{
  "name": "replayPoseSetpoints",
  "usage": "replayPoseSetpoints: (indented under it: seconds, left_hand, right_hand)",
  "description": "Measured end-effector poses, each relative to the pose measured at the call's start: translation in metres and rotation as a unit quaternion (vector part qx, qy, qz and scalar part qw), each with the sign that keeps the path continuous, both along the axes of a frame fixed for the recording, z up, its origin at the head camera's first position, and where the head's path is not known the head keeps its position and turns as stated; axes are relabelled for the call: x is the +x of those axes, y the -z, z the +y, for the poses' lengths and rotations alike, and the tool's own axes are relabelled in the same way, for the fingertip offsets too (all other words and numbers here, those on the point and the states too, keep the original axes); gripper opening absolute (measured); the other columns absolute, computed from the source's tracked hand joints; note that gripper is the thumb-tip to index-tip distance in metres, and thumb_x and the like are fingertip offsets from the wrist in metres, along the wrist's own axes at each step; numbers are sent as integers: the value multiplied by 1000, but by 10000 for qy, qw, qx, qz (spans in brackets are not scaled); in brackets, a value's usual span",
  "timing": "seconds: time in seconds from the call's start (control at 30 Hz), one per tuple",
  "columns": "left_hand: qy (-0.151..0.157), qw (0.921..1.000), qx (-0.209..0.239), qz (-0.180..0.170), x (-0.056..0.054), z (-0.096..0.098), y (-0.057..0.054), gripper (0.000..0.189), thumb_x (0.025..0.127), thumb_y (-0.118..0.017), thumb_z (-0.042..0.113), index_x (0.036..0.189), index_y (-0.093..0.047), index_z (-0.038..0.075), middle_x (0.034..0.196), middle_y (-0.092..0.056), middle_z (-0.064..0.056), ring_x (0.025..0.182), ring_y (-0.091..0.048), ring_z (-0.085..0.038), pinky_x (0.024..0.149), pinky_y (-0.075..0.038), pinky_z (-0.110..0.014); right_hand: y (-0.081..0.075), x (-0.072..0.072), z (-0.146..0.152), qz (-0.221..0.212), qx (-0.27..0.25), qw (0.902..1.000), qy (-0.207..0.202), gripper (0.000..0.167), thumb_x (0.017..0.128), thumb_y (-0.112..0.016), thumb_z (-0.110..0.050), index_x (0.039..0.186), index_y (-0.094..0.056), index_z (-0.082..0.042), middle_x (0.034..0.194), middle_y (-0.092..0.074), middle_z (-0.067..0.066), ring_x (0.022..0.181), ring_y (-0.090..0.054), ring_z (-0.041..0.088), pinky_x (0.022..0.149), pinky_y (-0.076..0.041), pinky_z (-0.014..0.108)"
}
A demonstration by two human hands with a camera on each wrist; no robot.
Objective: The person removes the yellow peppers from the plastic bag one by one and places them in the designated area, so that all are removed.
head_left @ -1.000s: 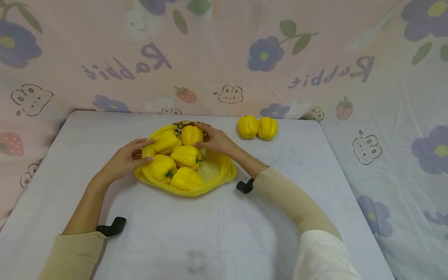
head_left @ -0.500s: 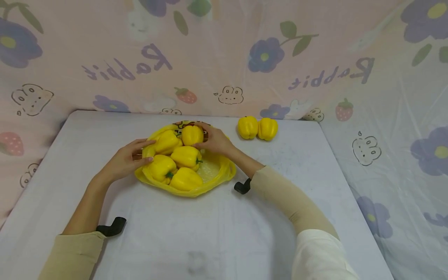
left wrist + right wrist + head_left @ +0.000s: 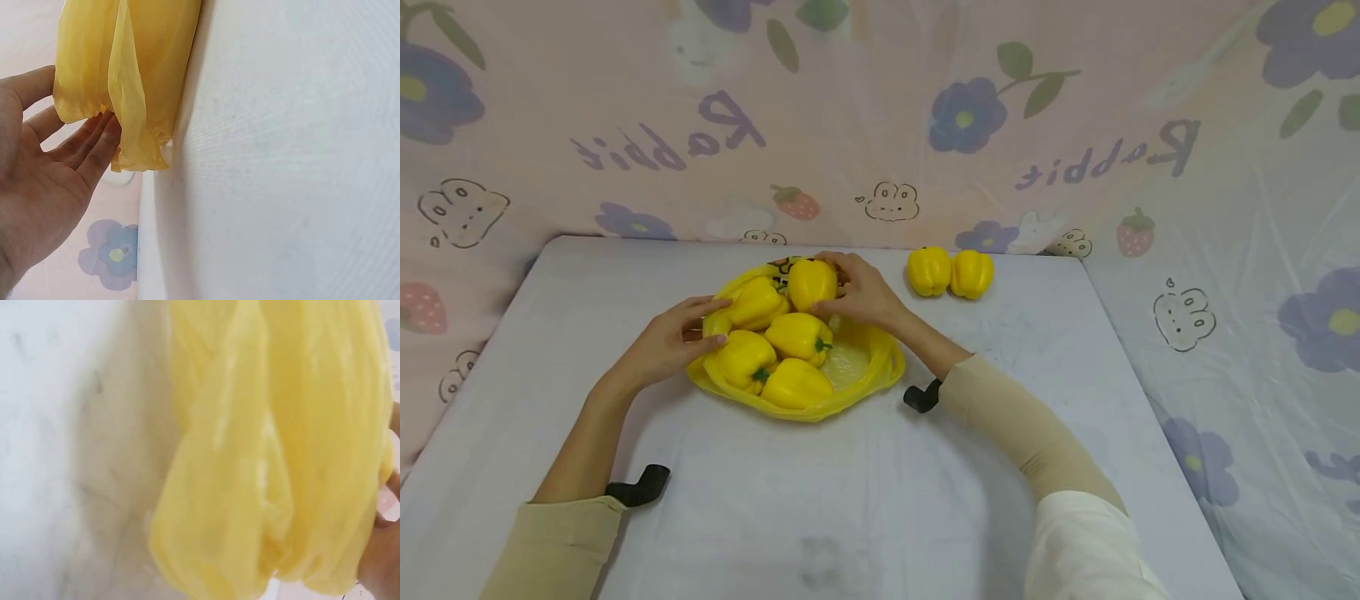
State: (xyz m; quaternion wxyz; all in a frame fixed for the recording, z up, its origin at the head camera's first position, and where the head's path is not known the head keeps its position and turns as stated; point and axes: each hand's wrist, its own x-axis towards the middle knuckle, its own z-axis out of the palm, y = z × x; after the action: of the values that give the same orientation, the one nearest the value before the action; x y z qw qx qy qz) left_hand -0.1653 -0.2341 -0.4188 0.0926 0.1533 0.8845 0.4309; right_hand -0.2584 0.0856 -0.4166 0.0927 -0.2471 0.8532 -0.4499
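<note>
Before you on the table sits a thin, crinkled yellow plastic bag (image 3: 891, 365), its mouth spread wide and its edge gathered in folds, with dark print at the far side; your left hand (image 3: 672, 335) holds its left edge. Your right hand (image 3: 867, 293) grips a smooth yellow pepper (image 3: 812, 285) at its far end. Beside and nearer you, four more yellow peppers (image 3: 799, 336) lie in the bag, crowded to the left, three showing green stems turned rightward
</note>
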Motion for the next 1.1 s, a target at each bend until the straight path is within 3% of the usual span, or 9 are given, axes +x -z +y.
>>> replayPoseSetpoints:
  seconds: [0.17, 0.33, 0.47, 0.7, 0.9, 1.1]
  left_hand:
    - [-19, 10000, -2, 24, -1, 0, -1, 57, 97, -67, 22, 147, -47, 5, 152, -36, -24, 132, -41, -46, 106, -39, -60]
    - [-12, 10000, -8, 12, -1, 0, -2, 57, 97, -67, 23, 147, -46, 5, 152, -36, -25, 132, -41, -47, 106, -39, -60]
    - [-26, 10000, -36, 13, -2, 0, -2, 56, 97, -67, 23, 147, -47, 6, 151, -37, -25, 131, -43, -46, 106, -39, -60]
    - [115, 9999, -72, -30, -5, 0, -2, 56, 98, -66, 24, 147, -47, 5, 151, -35, -26, 130, -43, -50, 106, -37, -62]
    - [75, 9999, -113, -107, -3, -1, -2, 59, 98, -66, 24, 149, -44, 5, 152, -35, -26, 129, -44, -50, 106, -38, -61]
    - [61, 9999, 23, -144, -2, -2, -1, 64, 96, -68, 21, 152, -39, 6, 150, -36, -26, 127, -46, -49, 105, -39, -60]
  right_hand:
    - [-4, -4, 4, 449, -144, 9989, 18, 76, 79, -85, -32, 144, -49, -20, 126, -52, 2, 117, -57, 20, 104, -46, 34]
    - [-10, -6, 8, 381, -397, 9984, -137, 74, 79, -85, -27, 144, -50, -19, 119, -48, 4, 120, -56, 28, 91, -55, 30]
    - [-15, -6, 12, 328, -505, 9980, -173, 73, 80, -84, -28, 144, -49, -21, 126, -48, 3, 121, -55, 28, 87, -56, 27]
    - [-13, -5, 27, 165, -698, 9973, 149, 76, 81, -84, -25, 147, -47, -24, 146, -47, -3, 126, -53, 27, 90, -55, 29]
    - [-18, -9, 40, 65, -957, 9952, 180, 76, 81, -84, -17, 147, -47, -19, 148, -46, -2, 127, -52, 27, 91, -55, 31]
    - [-27, -12, 54, 135, -832, 9961, 261, 77, 82, -84, -18, 148, -46, -18, 150, -44, 0, 128, -51, 27, 94, -54, 35]
